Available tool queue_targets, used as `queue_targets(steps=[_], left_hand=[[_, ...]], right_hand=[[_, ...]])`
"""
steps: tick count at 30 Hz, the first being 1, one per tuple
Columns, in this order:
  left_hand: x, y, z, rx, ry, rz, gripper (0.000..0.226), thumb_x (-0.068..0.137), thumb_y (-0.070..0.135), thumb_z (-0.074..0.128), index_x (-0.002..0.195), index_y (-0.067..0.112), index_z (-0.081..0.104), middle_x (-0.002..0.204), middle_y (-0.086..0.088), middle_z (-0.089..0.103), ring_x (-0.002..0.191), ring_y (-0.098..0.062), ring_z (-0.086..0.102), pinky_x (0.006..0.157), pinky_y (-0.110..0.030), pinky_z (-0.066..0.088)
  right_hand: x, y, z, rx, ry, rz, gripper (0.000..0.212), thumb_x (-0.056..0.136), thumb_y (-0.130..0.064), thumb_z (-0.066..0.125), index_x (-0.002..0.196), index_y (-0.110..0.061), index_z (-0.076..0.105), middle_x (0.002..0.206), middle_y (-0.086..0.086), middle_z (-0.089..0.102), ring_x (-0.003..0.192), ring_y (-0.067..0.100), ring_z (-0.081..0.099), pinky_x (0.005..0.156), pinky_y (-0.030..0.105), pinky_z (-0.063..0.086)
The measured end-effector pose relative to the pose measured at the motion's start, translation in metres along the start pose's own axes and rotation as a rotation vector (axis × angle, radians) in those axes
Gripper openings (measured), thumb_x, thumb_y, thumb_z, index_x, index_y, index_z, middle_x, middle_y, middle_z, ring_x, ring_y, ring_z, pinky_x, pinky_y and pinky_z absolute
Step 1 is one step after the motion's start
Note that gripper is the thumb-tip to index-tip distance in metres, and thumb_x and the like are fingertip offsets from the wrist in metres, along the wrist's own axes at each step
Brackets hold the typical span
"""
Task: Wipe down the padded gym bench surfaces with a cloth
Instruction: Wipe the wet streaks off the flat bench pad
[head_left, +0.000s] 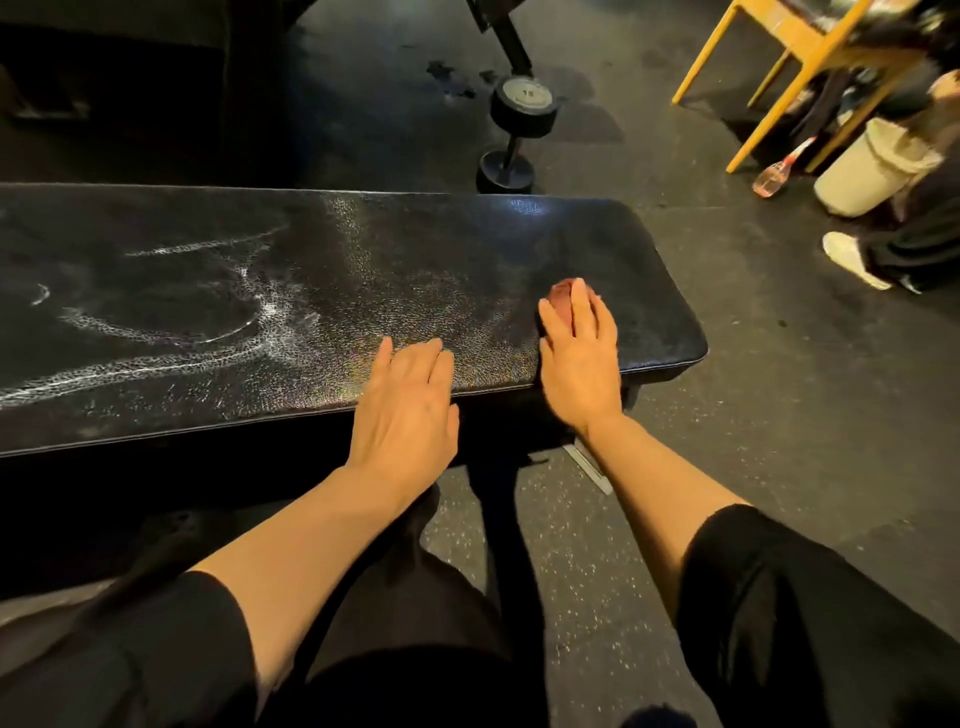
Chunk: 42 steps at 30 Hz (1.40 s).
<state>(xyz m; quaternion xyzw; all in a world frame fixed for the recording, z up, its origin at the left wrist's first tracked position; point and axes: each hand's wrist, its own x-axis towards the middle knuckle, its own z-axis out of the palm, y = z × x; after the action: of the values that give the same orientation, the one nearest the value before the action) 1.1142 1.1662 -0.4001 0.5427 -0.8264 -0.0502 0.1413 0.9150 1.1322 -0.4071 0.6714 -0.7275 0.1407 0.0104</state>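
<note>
A long black padded bench (291, 280) runs across the view, its top streaked with pale wet smears toward the left. My right hand (579, 358) lies flat near the bench's right end and presses a small reddish cloth (566, 292) onto the pad; only the cloth's far edge shows past my fingers. My left hand (408, 402) rests palm-down on the bench's near edge with fingers straight and holds nothing.
A black dumbbell (517, 130) lies on the dark rubber floor behind the bench. At the far right stand a yellow wooden chair (769, 67), a pink spray bottle (776, 174), a pale bin (867, 166) and another person's white shoe (852, 260).
</note>
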Motion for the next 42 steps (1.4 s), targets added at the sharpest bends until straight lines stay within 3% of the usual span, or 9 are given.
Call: queue_targets(steps=[5, 11, 16, 19, 25, 31, 35, 40, 42], left_hand=[[0.005, 0.012, 0.003, -0.047, -0.022, 0.009, 0.056, 0.075, 0.016, 0.073, 0.127, 0.0, 0.055, 0.129, -0.014, 0.056, 0.121, -0.029, 0.051, 0.114, -0.047, 0.018], [0.008, -0.02, -0.004, -0.021, 0.024, -0.051, 0.049, 0.088, 0.023, 0.063, 0.13, 0.002, 0.051, 0.133, -0.012, 0.054, 0.126, -0.027, 0.048, 0.116, -0.045, 0.015], [0.008, -0.048, -0.009, 0.002, 0.055, -0.145, 0.047, 0.093, 0.023, 0.05, 0.135, 0.002, 0.046, 0.137, -0.012, 0.05, 0.129, -0.027, 0.043, 0.118, -0.046, 0.014], [0.0, -0.061, -0.012, 0.011, 0.074, -0.193, 0.049, 0.094, 0.025, 0.046, 0.137, 0.002, 0.044, 0.138, -0.013, 0.048, 0.129, -0.027, 0.042, 0.118, -0.047, 0.013], [-0.023, -0.072, -0.01, -0.044, 0.083, -0.224, 0.051, 0.097, 0.029, 0.044, 0.141, 0.004, 0.041, 0.145, -0.01, 0.043, 0.137, -0.023, 0.035, 0.12, -0.045, 0.007], [-0.054, -0.101, -0.027, 0.008, 0.136, -0.325, 0.046, 0.096, 0.023, 0.042, 0.137, 0.002, 0.046, 0.142, -0.012, 0.047, 0.133, -0.025, 0.04, 0.118, -0.046, 0.011], [-0.079, -0.115, -0.037, 0.031, 0.144, -0.372, 0.046, 0.095, 0.021, 0.047, 0.137, 0.001, 0.046, 0.141, -0.014, 0.048, 0.132, -0.027, 0.042, 0.117, -0.048, 0.014], [-0.102, -0.137, -0.045, -0.009, 0.168, -0.405, 0.048, 0.094, 0.022, 0.048, 0.137, 0.002, 0.045, 0.142, -0.013, 0.046, 0.134, -0.026, 0.041, 0.118, -0.049, 0.015], [-0.105, -0.146, -0.05, -0.03, 0.183, -0.397, 0.046, 0.094, 0.021, 0.049, 0.136, 0.002, 0.047, 0.142, -0.012, 0.047, 0.134, -0.026, 0.04, 0.118, -0.047, 0.013]], right_hand=[[-0.017, -0.009, 0.0, 0.13, -0.114, -0.472, 0.056, 0.091, -0.003, 0.051, 0.143, -0.022, 0.042, 0.158, 0.012, 0.016, 0.145, 0.034, 0.015, 0.108, 0.043, 0.029], [0.031, -0.007, 0.003, 0.137, -0.032, 0.119, 0.058, 0.095, -0.005, 0.044, 0.149, -0.021, 0.028, 0.159, 0.017, 0.001, 0.146, 0.034, 0.003, 0.117, 0.047, 0.017], [0.031, -0.117, 0.032, 0.282, -0.128, -0.315, 0.063, 0.091, -0.002, 0.051, 0.149, -0.014, 0.028, 0.158, 0.019, 0.008, 0.145, 0.036, 0.007, 0.116, 0.039, 0.014], [0.044, -0.103, 0.027, 0.249, -0.186, -0.586, 0.062, 0.085, 0.005, 0.051, 0.142, -0.016, 0.041, 0.153, 0.018, 0.024, 0.139, 0.035, 0.025, 0.116, 0.038, 0.019], [0.089, -0.048, 0.018, 0.094, -0.106, -0.011, 0.064, 0.085, -0.001, 0.047, 0.146, -0.009, 0.03, 0.157, 0.022, 0.008, 0.141, 0.04, 0.013, 0.116, 0.042, 0.017], [0.034, -0.198, 0.047, 0.243, -0.14, -0.456, 0.062, 0.091, -0.001, 0.046, 0.149, -0.011, 0.027, 0.159, 0.018, 0.006, 0.146, 0.036, 0.001, 0.118, 0.037, 0.006], [0.021, -0.183, 0.04, 0.178, -0.194, -0.638, 0.07, 0.084, 0.002, 0.054, 0.148, -0.016, 0.031, 0.159, 0.013, 0.011, 0.146, 0.033, 0.007, 0.117, 0.041, 0.015], [0.013, -0.157, 0.024, 0.086, -0.109, -0.171, 0.066, 0.084, 0.0, 0.049, 0.146, -0.011, 0.032, 0.157, 0.016, 0.015, 0.145, 0.033, 0.008, 0.119, 0.043, 0.009], [0.001, -0.198, 0.028, 0.139, -0.055, -0.182, 0.056, 0.08, -0.001, 0.044, 0.136, -0.008, 0.043, 0.15, 0.02, 0.027, 0.141, 0.036, 0.017, 0.118, 0.045, 0.016]])
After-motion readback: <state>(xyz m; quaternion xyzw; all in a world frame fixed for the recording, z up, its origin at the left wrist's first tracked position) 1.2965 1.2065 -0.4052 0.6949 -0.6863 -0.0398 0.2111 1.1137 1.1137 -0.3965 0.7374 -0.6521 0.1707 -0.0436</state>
